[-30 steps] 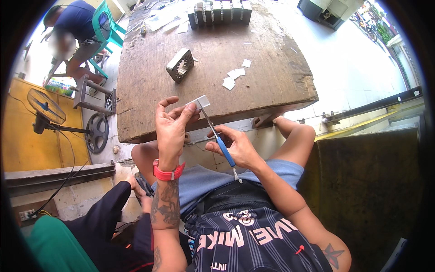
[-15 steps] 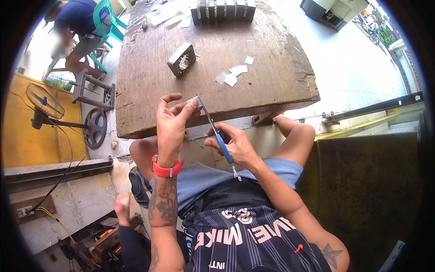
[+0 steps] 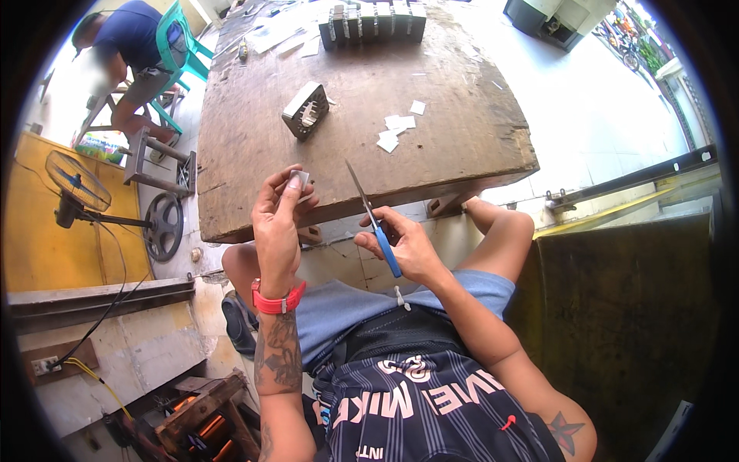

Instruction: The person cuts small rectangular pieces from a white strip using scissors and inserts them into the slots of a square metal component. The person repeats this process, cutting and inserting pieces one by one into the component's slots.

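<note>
Between the thumb and fingers of my left hand (image 3: 279,219) is a small white piece of sheet (image 3: 301,179), pinched just over the near edge of the wooden table (image 3: 254,169). My right hand (image 3: 408,248) grips blue-handled scissors (image 3: 379,235), their blades pointing up and away over the table edge. The blades are apart from the white piece. Farther in on the tabletop lie several small white cut pieces (image 3: 390,138). Left of them stands a square metal motor core with slots around a central opening (image 3: 305,112).
At the table's far side sits a dark row of slotted metal cores (image 3: 372,28), with loose white sheets (image 3: 279,32) beside it. A fan (image 3: 77,183) stands at the left. Beyond it, another person (image 3: 142,46) bends forward by a green chair (image 3: 171,46).
My left hand has drawn back to the left with the white piece, away from the scissors. The scissors have shifted slightly right, and their blades now stand clear of the piece.
</note>
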The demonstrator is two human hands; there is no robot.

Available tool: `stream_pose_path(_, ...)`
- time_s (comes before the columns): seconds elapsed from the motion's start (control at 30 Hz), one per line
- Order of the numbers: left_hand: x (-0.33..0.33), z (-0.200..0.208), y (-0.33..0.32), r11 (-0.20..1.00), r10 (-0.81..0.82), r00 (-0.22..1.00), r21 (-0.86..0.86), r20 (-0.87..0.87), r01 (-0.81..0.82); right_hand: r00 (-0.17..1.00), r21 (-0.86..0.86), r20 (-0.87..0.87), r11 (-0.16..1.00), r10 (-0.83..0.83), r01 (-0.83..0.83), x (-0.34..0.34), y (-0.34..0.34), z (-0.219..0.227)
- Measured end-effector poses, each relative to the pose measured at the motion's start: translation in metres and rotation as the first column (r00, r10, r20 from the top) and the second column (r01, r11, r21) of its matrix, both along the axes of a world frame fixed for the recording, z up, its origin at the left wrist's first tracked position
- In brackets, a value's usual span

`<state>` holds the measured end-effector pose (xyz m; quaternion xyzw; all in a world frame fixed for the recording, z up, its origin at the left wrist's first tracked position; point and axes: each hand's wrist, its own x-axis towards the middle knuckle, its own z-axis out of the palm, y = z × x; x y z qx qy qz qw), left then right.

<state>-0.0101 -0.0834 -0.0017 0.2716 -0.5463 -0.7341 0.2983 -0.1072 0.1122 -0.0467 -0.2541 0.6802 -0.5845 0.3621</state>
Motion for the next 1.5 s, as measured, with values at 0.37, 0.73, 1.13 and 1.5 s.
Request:
stream_pose_path(0.37,-0.007,-0.007,0.009,0.997,0.024,0.998,0.079,-0.065,-0.019,0.993,0.042,-0.062,0.994,0.1,-0.097,0.008,0.0,0.007)
stream_pose_path(0.73,-0.006,-0.013,0.016,0.991,0.027,0.995,0.133,-0.091,-0.015,0.997,0.014,-0.007,0.997,0.082,-0.082,0.013,-0.005,0.0)
stream_pose_path(1.13,0.004,-0.012,0.022,0.986,0.008,1.0,0.168,-0.028,-0.004,0.984,-0.017,0.172,0.999,0.04,-0.037,0.023,-0.002,0.001)
stream_pose_path(1.5,0.013,0.003,0.029,0.992,-0.002,1.0,-0.123,0.01,0.003,0.406,0.343,-0.905,0.783,0.127,0.52,-0.143,0.068,0.07)
